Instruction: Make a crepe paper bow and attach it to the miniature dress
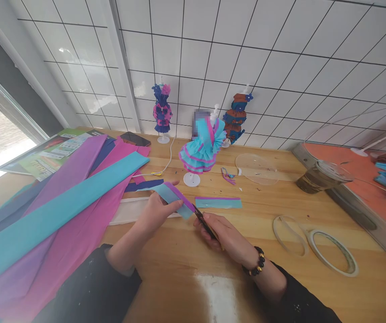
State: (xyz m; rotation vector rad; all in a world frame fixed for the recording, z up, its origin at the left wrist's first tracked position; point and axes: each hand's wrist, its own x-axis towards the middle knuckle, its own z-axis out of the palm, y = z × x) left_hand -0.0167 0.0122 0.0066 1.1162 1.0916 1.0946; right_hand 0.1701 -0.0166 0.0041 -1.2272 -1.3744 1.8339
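Note:
Pinched in my left hand (157, 208) is a light-blue paper strip (173, 198) with a purple edge. My right hand (225, 233) grips dark scissors (206, 224), whose blades meet the strip's right end. Just beyond the hands lies a second blue strip with a purple border (218, 203), flat on the wooden table (179, 282). Behind it a small mannequin wears a blue and purple ruffled paper dress (201, 148) on a white stand. A white flat strip (129, 211) runs partly beneath my left hand.
Long crepe paper sheets (61, 202) cover the left side. Two more dressed mannequins, one navy and pink (162, 110), one brown and blue (236, 116), stand by the tiled wall. Tape rolls (333, 252), a lidded cup (321, 176) and a clear plastic disc (256, 169) lie rightward.

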